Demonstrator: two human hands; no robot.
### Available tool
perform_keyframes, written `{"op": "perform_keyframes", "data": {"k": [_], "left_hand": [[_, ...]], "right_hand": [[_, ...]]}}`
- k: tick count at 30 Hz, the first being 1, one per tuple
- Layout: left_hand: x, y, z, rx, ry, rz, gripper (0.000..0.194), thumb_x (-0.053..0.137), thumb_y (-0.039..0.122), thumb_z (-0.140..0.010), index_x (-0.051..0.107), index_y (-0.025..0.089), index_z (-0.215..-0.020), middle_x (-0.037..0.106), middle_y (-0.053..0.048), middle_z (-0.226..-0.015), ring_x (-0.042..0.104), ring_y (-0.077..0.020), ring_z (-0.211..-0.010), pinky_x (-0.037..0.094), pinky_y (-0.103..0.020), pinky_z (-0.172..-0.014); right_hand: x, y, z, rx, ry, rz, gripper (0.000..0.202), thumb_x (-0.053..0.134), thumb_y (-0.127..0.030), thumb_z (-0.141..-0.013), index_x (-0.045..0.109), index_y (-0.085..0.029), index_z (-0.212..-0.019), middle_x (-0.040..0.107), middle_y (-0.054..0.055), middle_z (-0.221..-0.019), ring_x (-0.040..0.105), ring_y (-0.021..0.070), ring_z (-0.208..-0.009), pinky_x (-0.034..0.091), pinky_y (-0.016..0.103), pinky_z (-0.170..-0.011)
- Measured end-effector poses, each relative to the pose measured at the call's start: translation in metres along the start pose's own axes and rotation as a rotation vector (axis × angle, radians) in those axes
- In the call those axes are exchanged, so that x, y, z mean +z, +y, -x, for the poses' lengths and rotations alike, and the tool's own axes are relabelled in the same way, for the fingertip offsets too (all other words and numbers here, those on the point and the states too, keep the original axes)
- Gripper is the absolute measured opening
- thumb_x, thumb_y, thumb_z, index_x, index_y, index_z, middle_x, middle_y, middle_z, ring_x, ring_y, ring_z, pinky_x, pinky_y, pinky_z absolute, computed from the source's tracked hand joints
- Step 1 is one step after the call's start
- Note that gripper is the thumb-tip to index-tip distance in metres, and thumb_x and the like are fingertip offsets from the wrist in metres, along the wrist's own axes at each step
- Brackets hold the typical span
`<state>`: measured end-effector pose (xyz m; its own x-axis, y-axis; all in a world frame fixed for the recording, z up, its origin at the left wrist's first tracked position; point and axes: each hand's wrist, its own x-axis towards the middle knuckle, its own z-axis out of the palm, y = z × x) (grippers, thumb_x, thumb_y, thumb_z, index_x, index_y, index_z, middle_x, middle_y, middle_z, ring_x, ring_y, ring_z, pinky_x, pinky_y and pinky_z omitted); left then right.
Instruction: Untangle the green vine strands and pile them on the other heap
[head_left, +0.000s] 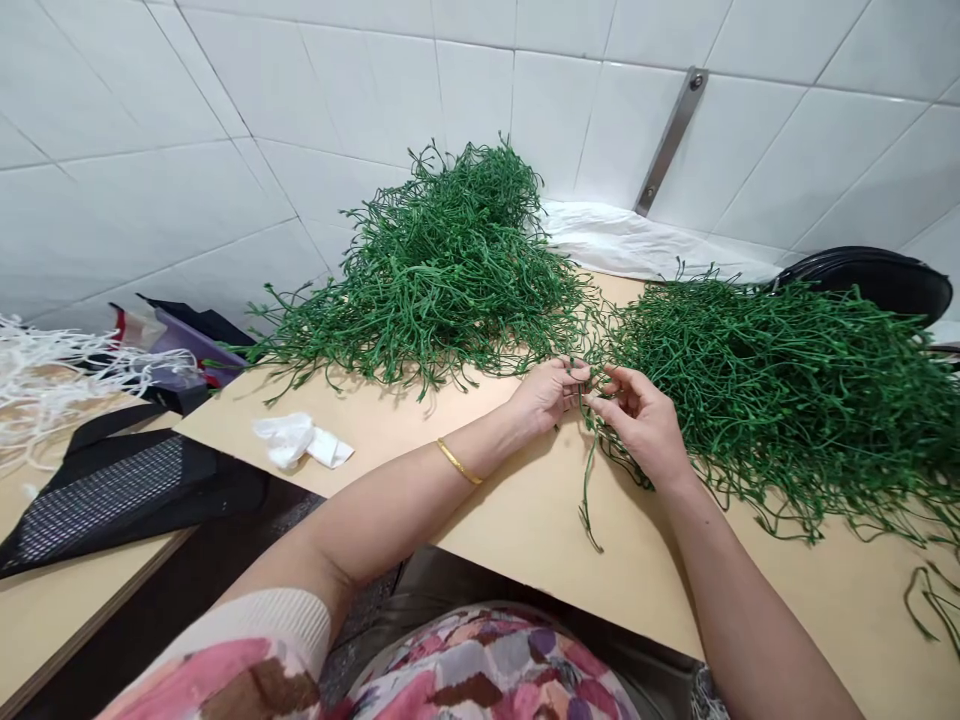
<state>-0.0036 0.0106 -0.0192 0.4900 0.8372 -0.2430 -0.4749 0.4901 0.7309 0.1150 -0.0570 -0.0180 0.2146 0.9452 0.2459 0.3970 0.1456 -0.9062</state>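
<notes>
Between my two hands is a thin green cord [587, 480], its lower end hanging down over the bare tabletop. My left hand [551, 392] has its fingers curled and pinched on the cord. Close beside it, my right hand [641, 420] pinches at the same cord with thumb and forefinger. The fingertips partly hide the spot where they meet. A tall heap of green cords [450, 270] with small knotted ends rises behind my left hand. Another wide heap of green cords [787, 400] spreads to the right of my right hand.
Crumpled white tissue [300, 440] lies on the wooden table [405, 440] at left. A second table bears white cords [67, 375] and a black mesh bag [105, 490]. Behind the heaps are white cloth [637, 238], a black round case [870, 280] and a tiled wall with a metal bracket [670, 145].
</notes>
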Motion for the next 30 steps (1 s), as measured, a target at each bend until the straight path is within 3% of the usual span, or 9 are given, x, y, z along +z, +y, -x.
{"op": "perform_keyframes", "data": {"k": [4,8,12,16,22,30], "left_hand": [[0.0032,-0.0021,0.0037,-0.013,-0.043,-0.043,0.018,0.064,0.005,-0.060,0.049,0.013,-0.064,0.052,0.003,-0.055,0.050,-0.0056,-0.049,0.038,-0.018,-0.050],[0.0043,-0.0018,0.0052,-0.038,-0.067,-0.016,0.016,0.064,0.007,-0.062,0.049,0.013,-0.065,0.053,0.002,-0.056,0.050,-0.0060,-0.048,0.040,-0.020,-0.052],[0.0030,0.0014,0.0039,-0.079,-0.096,0.038,0.010,0.061,0.009,-0.067,0.051,0.012,-0.069,0.055,0.001,-0.057,0.051,-0.0062,-0.048,0.042,-0.021,-0.053],[0.0010,0.0021,0.0024,-0.113,-0.134,0.006,0.006,0.056,0.008,-0.071,0.052,0.011,-0.068,0.055,0.001,-0.055,0.049,-0.0054,-0.045,0.040,-0.019,-0.050],[-0.0015,-0.0010,0.0003,-0.143,-0.194,-0.089,0.004,0.056,0.010,-0.072,0.059,0.007,-0.071,0.058,-0.003,-0.059,0.051,-0.0059,-0.046,0.041,-0.020,-0.049],[-0.0014,-0.0013,-0.0005,-0.145,-0.208,-0.127,0.010,0.053,0.012,-0.076,0.058,0.008,-0.068,0.061,-0.005,-0.059,0.057,-0.0099,-0.048,0.044,-0.021,-0.049]], "right_hand": [[0.0071,-0.0043,0.0030,-0.041,0.072,0.016,0.034,0.067,-0.034,-0.064,0.055,-0.018,-0.091,0.052,-0.001,-0.075,0.045,0.0084,-0.057,0.040,0.023,-0.054],[0.0076,-0.0057,0.0023,-0.001,0.049,-0.219,0.020,0.064,-0.033,-0.068,0.055,-0.018,-0.077,0.053,-0.002,-0.067,0.047,0.0082,-0.057,0.040,0.022,-0.053],[0.0043,-0.0039,-0.0012,0.114,0.127,-0.379,0.017,0.064,-0.031,-0.067,0.055,-0.017,-0.072,0.050,-0.005,-0.055,0.044,0.0065,-0.048,0.037,0.020,-0.048],[0.0040,-0.0039,-0.0025,0.131,0.174,-0.482,0.017,0.066,-0.029,-0.064,0.056,-0.017,-0.070,0.050,-0.006,-0.055,0.045,0.0052,-0.047,0.037,0.019,-0.047],[0.0056,0.0000,-0.0022,0.130,0.117,-0.568,0.018,0.068,-0.029,-0.064,0.058,-0.017,-0.073,0.055,-0.004,-0.067,0.046,0.0044,-0.050,0.037,0.019,-0.047],[0.0070,0.0004,-0.0027,0.158,0.080,-0.615,0.020,0.065,-0.035,-0.068,0.053,-0.018,-0.069,0.049,-0.005,-0.057,0.043,0.0048,-0.048,0.036,0.018,-0.046]]}}
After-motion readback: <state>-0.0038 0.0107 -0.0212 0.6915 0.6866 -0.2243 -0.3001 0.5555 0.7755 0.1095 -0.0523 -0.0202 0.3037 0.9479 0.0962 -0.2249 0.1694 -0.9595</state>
